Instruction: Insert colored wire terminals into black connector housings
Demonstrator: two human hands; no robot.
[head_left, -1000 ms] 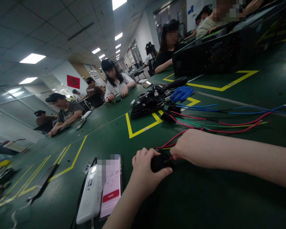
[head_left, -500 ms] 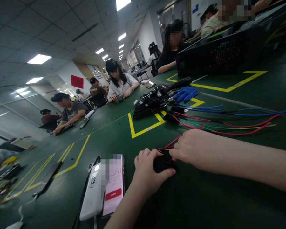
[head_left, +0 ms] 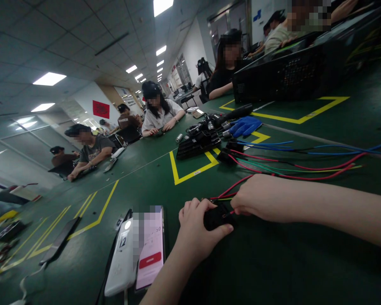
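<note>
Thumb and fingers of my left hand (head_left: pixel 198 226) are wrapped round a small black block (head_left: pixel 215 217), held low over the green table. Wires run from the block's far side: a red wire (head_left: pixel 238 184) and a yellow-green one. My right hand (head_left: pixel 254 197) is closed at the block's right side. From its fingertips a short, thin reddish piece (head_left: pixel 230 213), like a wire end, reaches to an opening in the block; whether it sits inside I cannot tell. Past my right hand lie loose blue wires (head_left: pixel 273 146), red wires and green wires, by another black block (head_left: pixel 225 156).
Left of my left forearm lie a white power bank (head_left: pixel 122 258) and a phone (head_left: pixel 150 254) with a lit screen. Farther off are blue gloves (head_left: pixel 246 126), a ridged black part (head_left: pixel 197 146) and a large black case (head_left: pixel 282 78). Several people sit around the tables.
My right hand has drawn slightly right, away from the block, and the thin reddish piece between them now shows. My left hand keeps its hold.
</note>
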